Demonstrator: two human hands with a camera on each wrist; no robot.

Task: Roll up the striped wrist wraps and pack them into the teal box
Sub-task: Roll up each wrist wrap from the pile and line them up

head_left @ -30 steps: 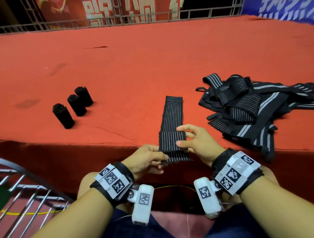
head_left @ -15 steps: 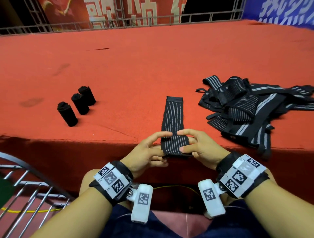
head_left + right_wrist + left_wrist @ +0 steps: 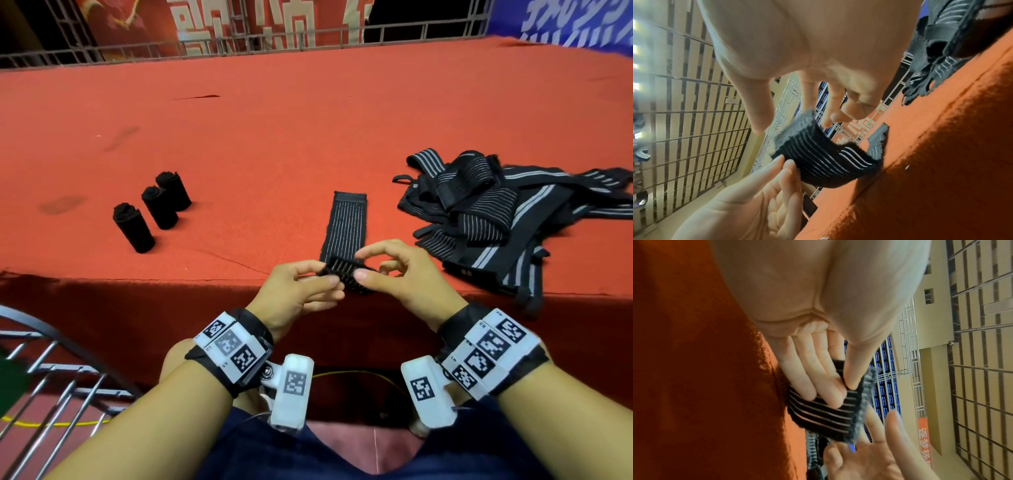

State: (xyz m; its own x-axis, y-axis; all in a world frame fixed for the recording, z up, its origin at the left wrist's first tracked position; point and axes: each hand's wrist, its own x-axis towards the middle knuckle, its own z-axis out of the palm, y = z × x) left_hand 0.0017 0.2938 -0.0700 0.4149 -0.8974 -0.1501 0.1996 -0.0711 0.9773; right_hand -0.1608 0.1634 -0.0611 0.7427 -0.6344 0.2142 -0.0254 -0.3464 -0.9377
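Both hands, left hand [image 3: 301,291] and right hand [image 3: 404,277], pinch one flat wrap [image 3: 346,229]; three rolled wraps [image 3: 150,212] stand left of it, a loose pile [image 3: 496,219] right.

The head view is evenly lit and sharp, though bent at its edges. Both wrist views are softened by blur, and glare is seen at the right wrist view's left edge.

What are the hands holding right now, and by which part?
Both the left hand and the right hand pinch the near end of one striped wrist wrap, curling it; its far end lies on the red mat.
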